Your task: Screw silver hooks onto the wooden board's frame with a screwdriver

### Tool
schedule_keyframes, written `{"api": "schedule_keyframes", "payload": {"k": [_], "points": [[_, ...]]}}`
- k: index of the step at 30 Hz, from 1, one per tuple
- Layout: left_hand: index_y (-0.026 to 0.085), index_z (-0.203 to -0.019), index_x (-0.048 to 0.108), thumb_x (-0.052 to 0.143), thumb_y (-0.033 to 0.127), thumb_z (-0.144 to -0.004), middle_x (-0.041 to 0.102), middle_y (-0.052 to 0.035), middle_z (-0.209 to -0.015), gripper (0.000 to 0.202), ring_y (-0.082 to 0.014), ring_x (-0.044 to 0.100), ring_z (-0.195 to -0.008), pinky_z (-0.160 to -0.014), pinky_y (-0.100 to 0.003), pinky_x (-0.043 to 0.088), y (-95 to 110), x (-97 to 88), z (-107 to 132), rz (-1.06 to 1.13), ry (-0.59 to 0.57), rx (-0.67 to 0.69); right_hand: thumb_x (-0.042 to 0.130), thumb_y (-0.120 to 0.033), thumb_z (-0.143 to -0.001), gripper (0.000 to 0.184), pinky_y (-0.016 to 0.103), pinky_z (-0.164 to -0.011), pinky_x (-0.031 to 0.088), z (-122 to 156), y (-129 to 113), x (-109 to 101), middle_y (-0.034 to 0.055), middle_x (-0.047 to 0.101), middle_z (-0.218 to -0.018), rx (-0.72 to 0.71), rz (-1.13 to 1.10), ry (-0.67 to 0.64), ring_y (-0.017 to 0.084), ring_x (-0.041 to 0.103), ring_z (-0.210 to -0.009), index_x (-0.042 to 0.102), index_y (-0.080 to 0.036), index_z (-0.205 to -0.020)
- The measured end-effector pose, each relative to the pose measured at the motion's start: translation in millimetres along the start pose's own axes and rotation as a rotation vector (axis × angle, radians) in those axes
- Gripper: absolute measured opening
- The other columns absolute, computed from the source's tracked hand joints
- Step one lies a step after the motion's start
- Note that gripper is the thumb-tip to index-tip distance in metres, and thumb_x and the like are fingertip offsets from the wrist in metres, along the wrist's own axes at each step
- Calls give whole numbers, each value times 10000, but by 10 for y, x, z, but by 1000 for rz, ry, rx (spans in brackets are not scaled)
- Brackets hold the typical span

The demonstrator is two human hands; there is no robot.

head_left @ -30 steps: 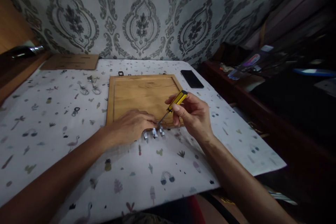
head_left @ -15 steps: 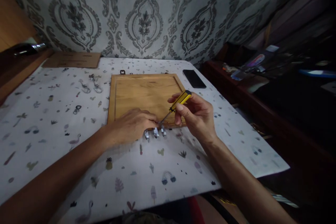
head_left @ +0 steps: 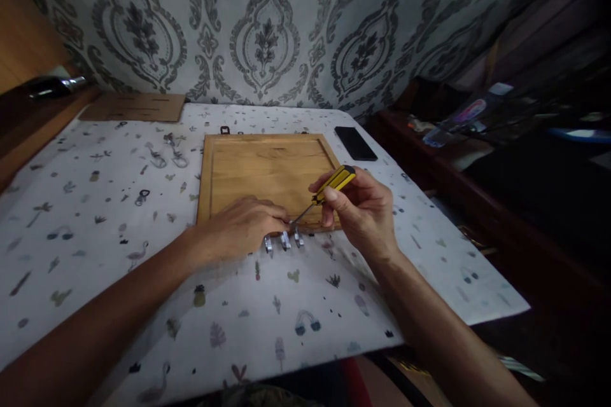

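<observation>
A yellow-and-black screwdriver is pinched in my right hand, tilted with its shaft running down to the left. Its tip meets the near edge of a wooden board with a raised frame, which lies flat on the table. My left hand rests on the board's near edge, fingertips pressed together beside the tip; whatever small part they hold is hidden. Along that edge, three shiny metal hooks stick out toward me, close to the left fingers.
A black phone lies right of the board. Cardboard lies at the back left, with two small clear packets nearer. A plastic bottle rests on the dark furniture at right. The patterned tablecloth covers the table.
The screwdriver handle and my right hand have shifted slightly to the right, the tip staying at the board's near edge. My left hand keeps its place.
</observation>
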State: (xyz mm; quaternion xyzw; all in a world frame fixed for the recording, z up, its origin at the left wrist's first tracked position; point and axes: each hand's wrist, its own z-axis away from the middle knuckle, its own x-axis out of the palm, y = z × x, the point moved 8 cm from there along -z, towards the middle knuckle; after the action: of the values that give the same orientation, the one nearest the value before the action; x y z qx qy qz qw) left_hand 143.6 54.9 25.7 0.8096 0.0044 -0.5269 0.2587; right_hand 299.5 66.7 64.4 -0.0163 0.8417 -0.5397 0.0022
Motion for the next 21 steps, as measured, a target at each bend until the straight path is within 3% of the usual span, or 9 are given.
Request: {"api": "schedule_keyframes", "payload": {"k": [3,12,21], "points": [[240,-977,798,674,120,-970,791,-27,-1135,173,-188,751,-965,-763,-279,536,16,-12,-4,14,6,6,900,-481,-791,357,214,-379,512,0,1,0,7,796,-785,-8,34,11,66,569,-363,686,-196,-799],[246,-1044,810,626,75,-996,790,-35,-1130,256,-182,754,-950,-802,-291,559,23,-23,-21,-8,-20,-9,884,-538,-797,392,202,-349,444,3,-39,-137,-8,757,-810,-15,44,140,55,547,-377,692,-206,-877],[248,-1020,805,637,71,-974,792,-31,-1137,248,-187,753,-962,-803,-290,554,14,-14,-19,-14,-19,-7,853,-584,-807,440,215,-370,483,24,-16,-49,6,756,-841,46,110,82,61,578,-399,647,-197,-851]]}}
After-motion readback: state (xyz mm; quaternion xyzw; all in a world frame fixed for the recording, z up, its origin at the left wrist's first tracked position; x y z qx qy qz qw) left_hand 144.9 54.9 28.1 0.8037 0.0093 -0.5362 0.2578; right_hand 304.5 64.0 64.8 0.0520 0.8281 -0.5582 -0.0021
